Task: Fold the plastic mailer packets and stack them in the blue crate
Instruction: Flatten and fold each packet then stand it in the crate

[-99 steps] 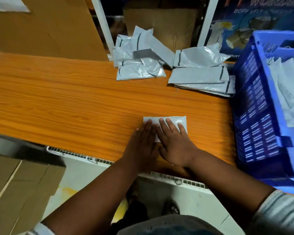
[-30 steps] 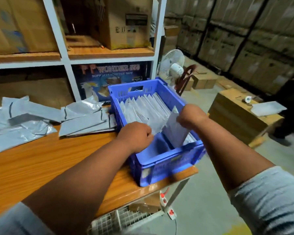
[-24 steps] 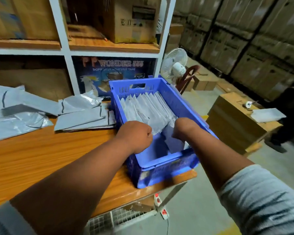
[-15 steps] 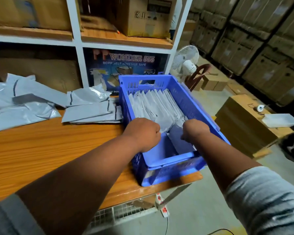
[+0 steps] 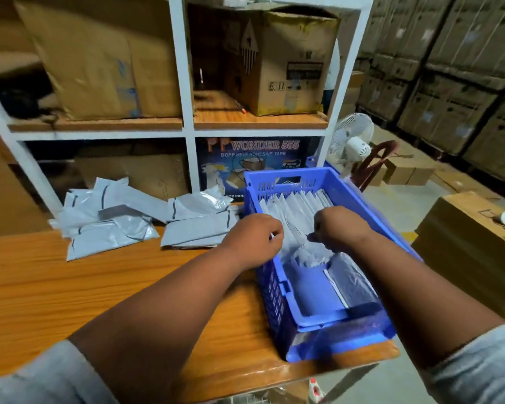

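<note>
The blue crate (image 5: 277, 293) stands on the right end of the orange table (image 5: 70, 287). Inside it, a row of folded grey-white packets (image 5: 298, 204) stands upright against the far wall. My left hand (image 5: 251, 239) reaches over the crate's left wall, fingers curled on the near end of that row. Beside it, my right hand (image 5: 340, 228) is curled over the packets' top edges, its fingertips hidden. One more folded packet (image 5: 347, 282) leans in the near right of the crate, below my right wrist. Unfolded mailers (image 5: 108, 225) lie heaped on the table's far left, with a flatter stack (image 5: 199, 230) next to the crate.
A white shelf rack (image 5: 184, 83) with cardboard boxes rises behind the table. A small white fan (image 5: 353, 141) stands past the crate. To the right, across the floor, is a cardboard box (image 5: 464, 237) with a tape roll on it. The table's edge ends just right of the crate.
My right hand lowered a folded packet into the crate's near end, then rose onto the upright row. My left hand stayed curled at the row. Earlier both hands pressed a packet flat on the table.
</note>
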Demonstrator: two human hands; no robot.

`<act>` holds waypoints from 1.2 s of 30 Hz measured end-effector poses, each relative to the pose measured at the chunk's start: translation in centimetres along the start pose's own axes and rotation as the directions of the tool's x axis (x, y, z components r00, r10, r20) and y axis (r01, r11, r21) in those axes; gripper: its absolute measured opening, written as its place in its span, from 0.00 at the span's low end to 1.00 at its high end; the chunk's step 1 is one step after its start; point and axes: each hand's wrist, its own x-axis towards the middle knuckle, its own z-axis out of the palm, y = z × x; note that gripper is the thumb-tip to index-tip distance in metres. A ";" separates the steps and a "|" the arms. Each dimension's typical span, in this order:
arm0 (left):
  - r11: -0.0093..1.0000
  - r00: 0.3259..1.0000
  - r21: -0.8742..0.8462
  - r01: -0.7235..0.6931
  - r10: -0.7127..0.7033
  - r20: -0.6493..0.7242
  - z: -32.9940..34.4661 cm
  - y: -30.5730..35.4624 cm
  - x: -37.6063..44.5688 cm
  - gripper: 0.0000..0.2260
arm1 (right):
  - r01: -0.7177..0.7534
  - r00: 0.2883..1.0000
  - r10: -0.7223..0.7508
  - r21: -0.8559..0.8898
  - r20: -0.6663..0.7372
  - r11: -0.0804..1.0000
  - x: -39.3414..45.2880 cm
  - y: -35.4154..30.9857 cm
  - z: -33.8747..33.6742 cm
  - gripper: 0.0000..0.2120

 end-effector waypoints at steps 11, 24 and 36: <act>0.871 0.860 -0.001 0.491 -0.485 -0.159 -10.7 -16.4 -8.1 0.09 | 0.485 0.872 -0.482 0.025 -0.078 0.874 5.6 -20.6 -2.2 0.06; 0.756 0.742 -0.023 0.654 -0.647 -0.174 -20.0 -38.7 -14.3 0.14 | 0.371 0.927 -0.357 0.135 -0.119 0.919 15.6 -44.8 6.8 0.21; 0.856 0.818 -0.191 0.481 -0.516 -0.254 -19.1 -43.8 -12.6 0.14 | 0.175 0.935 -0.036 0.372 -0.352 0.911 19.2 -48.8 5.8 0.08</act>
